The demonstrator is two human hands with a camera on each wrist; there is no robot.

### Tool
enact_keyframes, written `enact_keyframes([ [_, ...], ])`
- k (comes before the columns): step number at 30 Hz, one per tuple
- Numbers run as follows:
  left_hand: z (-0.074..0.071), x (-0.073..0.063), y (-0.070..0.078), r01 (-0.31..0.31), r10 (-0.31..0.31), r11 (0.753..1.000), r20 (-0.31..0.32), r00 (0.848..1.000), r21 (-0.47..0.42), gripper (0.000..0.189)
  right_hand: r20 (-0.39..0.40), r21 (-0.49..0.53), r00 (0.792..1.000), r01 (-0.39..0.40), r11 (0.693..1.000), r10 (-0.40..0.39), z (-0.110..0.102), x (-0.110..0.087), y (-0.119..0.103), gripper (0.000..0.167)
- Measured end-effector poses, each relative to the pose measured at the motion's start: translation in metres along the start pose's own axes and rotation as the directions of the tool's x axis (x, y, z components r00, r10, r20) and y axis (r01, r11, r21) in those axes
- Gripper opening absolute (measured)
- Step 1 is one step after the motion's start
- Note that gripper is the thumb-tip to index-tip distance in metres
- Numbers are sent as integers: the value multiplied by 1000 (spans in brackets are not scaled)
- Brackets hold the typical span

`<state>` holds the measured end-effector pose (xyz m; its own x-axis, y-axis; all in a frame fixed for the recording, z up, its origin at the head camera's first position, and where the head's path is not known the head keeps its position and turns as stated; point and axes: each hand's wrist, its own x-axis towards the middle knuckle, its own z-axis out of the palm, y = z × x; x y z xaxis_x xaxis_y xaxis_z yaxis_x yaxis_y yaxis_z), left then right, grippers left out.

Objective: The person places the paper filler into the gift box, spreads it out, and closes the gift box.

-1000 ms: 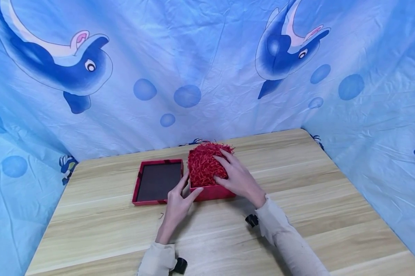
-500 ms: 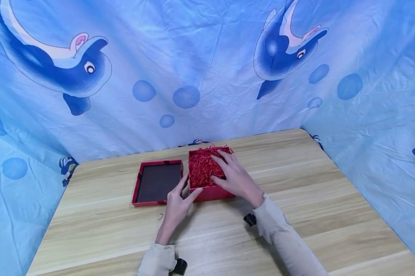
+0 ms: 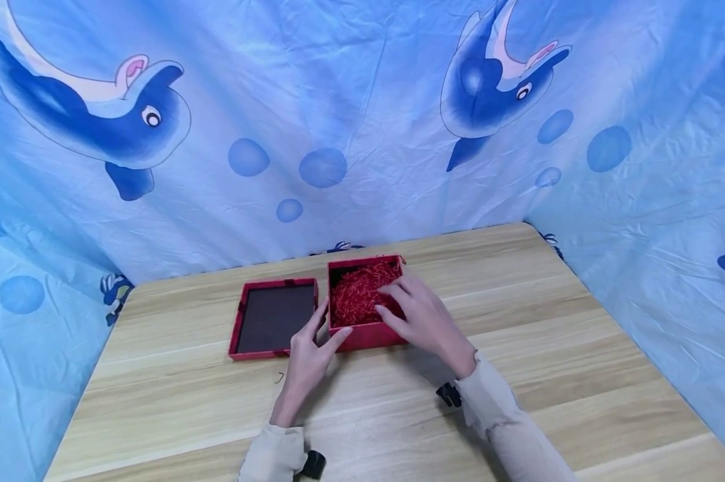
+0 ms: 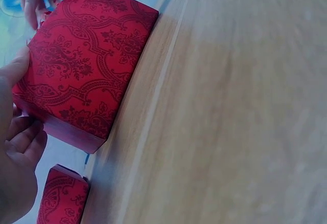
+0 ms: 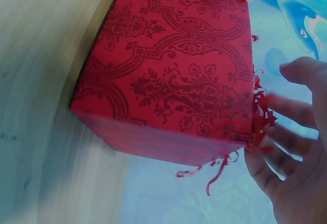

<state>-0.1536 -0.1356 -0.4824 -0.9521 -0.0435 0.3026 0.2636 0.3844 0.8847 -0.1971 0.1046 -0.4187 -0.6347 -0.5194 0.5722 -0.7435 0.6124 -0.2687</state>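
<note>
the red box (image 5: 168,70) wears a smooth, faintly sheeny covering, paper or cloth, i cannot tell which. inside it, crinkled, paper-like shreds (image 3: 362,294). left of it, a shallow tray (image 3: 237,328) with matt black lining (image 3: 278,318). under it, smooth wood-grained tabletop (image 3: 537,328); behind it, creased, slightly glossy cloth-like curtain (image 3: 362,194).

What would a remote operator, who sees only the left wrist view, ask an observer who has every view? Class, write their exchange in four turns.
Operator: I see only the outside of the red box. What lies inside?
Observer: The head view shows a heap of red shreds in it.
Operator: Part of a second red piece shows beside my hand. Which way does it face?
Observer: In the head view, it lies with its open side up.
</note>
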Motion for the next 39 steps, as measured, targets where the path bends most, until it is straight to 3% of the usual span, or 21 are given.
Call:
enact_keyframes([
  [3,0,0,0,0,0,1000,-2,1000,-2,74,61,-76,997,51,996,-47,0,-3,-4,26],
  [6,1,0,-1,-10,10,1000,-3,1000,0,73,168,-109,986,18,994,0,1,-3,-10,34],
  [9,1,-1,-2,-28,28,1000,-6,1000,-1,73,278,-110,957,-56,992,84,3,0,-18,44],
  [12,2,-2,-3,-48,48,999,-9,999,-6,72,368,-100,916,-135,986,162,6,4,-23,50],
  [15,3,-1,-3,-68,68,998,-13,998,-16,72,428,-96,875,-203,974,225,10,10,-27,56],
  [18,4,0,-3,-80,80,996,-17,997,-29,72,449,-98,859,-226,969,246,12,15,-28,57],
  [19,4,0,-3,-84,83,996,-20,996,-27,73,438,-105,868,-210,972,235,13,16,-28,55],
  [21,4,0,-2,-84,84,996,-23,996,-28,73,374,-119,908,-154,981,188,14,19,-27,46],
  [23,4,0,-2,-81,80,997,-26,996,-19,74,261,-161,956,-93,983,133,15,20,-24,31],
  [25,4,1,-1,-73,73,997,-26,997,-14,74,135,-204,987,-62,977,91,16,22,-21,17],
  [28,3,1,0,-58,58,998,-22,998,-14,74,32,-236,994,-91,967,101,19,26,-18,23],
  [30,3,1,0,-49,49,999,-21,999,-17,74,59,-235,985,-144,961,162,21,30,-17,36],
  [33,2,0,0,-43,42,999,-19,999,-22,74,188,-218,936,-255,942,296,27,37,-18,55],
  [37,2,0,-1,-40,40,999,-17,999,-22,73,358,-203,815,-407,890,455,34,50,-18,70],
  [39,2,0,-2,-39,39,999,-16,999,-24,73,437,-178,741,-486,856,511,37,55,-18,74],
])
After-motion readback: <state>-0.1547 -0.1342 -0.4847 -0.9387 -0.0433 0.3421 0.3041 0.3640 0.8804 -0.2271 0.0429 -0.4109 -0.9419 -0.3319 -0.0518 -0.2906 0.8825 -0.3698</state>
